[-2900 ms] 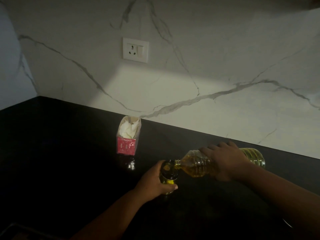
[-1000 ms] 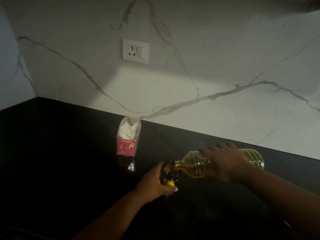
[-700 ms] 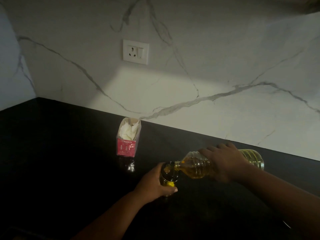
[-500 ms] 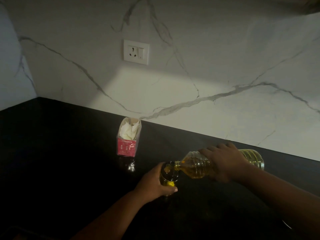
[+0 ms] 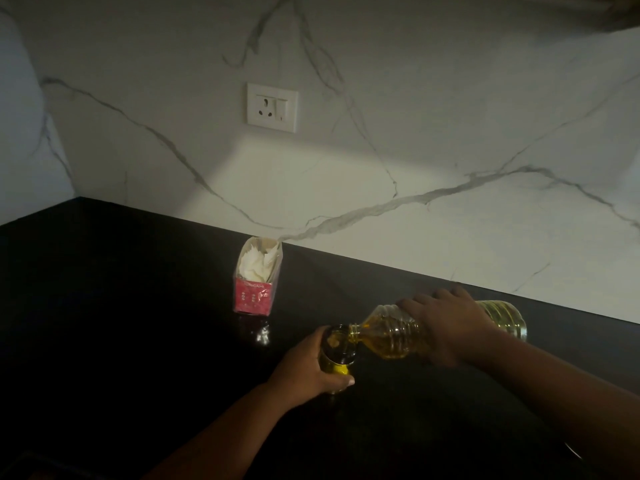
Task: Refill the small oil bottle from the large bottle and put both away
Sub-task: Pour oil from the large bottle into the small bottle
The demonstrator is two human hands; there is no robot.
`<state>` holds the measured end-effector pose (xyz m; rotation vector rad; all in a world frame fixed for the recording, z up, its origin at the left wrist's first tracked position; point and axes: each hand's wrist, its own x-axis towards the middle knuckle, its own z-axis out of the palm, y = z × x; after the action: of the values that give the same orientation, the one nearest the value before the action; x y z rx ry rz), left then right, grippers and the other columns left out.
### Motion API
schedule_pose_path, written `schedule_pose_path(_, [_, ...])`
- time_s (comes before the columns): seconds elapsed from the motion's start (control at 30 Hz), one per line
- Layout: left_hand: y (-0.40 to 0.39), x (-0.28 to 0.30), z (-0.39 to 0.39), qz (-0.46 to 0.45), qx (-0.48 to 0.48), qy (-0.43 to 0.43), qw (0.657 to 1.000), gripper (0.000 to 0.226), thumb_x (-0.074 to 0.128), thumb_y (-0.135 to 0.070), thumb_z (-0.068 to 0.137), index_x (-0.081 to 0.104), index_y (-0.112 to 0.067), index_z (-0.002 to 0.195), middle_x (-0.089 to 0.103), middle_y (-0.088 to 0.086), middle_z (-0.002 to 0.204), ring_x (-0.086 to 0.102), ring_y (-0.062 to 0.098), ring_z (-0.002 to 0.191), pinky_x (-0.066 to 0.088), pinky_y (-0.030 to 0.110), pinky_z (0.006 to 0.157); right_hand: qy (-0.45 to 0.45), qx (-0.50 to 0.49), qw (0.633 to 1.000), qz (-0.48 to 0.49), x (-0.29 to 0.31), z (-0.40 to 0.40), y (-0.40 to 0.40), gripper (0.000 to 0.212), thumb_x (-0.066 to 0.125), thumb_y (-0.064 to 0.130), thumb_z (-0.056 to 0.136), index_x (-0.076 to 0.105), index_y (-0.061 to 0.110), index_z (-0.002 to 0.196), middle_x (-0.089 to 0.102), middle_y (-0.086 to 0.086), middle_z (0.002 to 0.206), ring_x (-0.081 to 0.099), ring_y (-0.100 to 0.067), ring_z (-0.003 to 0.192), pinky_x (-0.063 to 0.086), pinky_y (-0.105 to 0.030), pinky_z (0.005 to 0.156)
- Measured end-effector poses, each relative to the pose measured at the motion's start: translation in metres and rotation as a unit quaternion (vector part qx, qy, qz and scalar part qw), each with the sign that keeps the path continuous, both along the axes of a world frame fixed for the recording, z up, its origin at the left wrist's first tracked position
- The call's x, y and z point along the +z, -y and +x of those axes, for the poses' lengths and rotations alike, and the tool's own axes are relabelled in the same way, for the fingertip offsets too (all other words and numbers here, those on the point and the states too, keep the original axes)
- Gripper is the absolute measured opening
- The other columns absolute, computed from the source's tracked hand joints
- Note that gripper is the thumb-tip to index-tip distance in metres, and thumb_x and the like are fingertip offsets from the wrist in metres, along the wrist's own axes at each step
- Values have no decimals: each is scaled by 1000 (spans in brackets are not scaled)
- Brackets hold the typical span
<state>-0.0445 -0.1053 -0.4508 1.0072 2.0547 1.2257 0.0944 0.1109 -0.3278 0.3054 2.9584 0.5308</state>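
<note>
Pouring step: right hand is gripping the big bottle, tipped w/ its mouth at the small bottle, which left hand is holding w/ fingers wrapped round it, near-centre on the counter. Next, probably: tip the big one back upright w/o dripping.

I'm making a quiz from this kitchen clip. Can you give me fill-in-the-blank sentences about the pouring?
1. The right hand tips the large bottle toward the ____ bottle.
2. The left hand grips the small bottle on the ____ counter.
3. The red carton stands below a wall ____.

Missing words: small; black; socket
</note>
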Motion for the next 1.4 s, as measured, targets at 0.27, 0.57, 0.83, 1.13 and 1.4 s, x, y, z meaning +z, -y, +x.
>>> schedule_pose_path(0.27, [0, 3, 0, -8, -5, 3, 1000, 75, 87, -51, 58, 35, -78, 106, 56, -24, 126, 53, 4, 122, 47, 42, 107, -2, -2, 1000, 3, 0, 1, 0, 89, 36, 82, 58, 31, 39, 136, 55, 11, 125, 53, -20, 109, 37, -41, 94])
schedule_pose_path(0.57, [0, 4, 0, -10, -3, 5, 1000, 76, 88, -48, 60, 35, -78, 105, 55, -26, 125, 52, 3, 122, 45, 40, 107, -2, 1, 1000, 1, 1, 1, 0, 88, 40, 79, 60, 30, 39, 137, 55, 11, 125, 53, -20, 110, 36, -41, 94])
schedule_pose_path(0.83, [-1, 2, -2, -14, 2, 5, 1000, 83, 89, -45, 63, 36, -58, 126, 53, -21, 131, 51, 7, 126, 44, 43, 109, -2, 6, 1000, -1, 1, 1, -1, 86, 46, 78, 62, 31, 38, 137, 55, 11, 125, 53, -20, 110, 37, -42, 96])
schedule_pose_path(1.13, [-2, 1, -2, -10, 6, 2, 1000, 83, 89, -43, 65, 37, -54, 128, 54, -19, 131, 51, 8, 126, 44, 44, 109, 2, 1, 1000, 3, 0, 0, -1, 86, 48, 78, 61, 30, 39, 136, 54, 10, 125, 53, -20, 110, 37, -42, 94])
schedule_pose_path(1.4, [-1, 0, -2, 0, 2, 7, 1000, 76, 89, -44, 64, 37, -65, 115, 55, -21, 130, 52, 6, 125, 45, 43, 108, 8, -3, 1000, -2, 3, 1, 2, 87, 48, 77, 62, 29, 39, 138, 53, 11, 129, 52, -19, 113, 37, -42, 96])
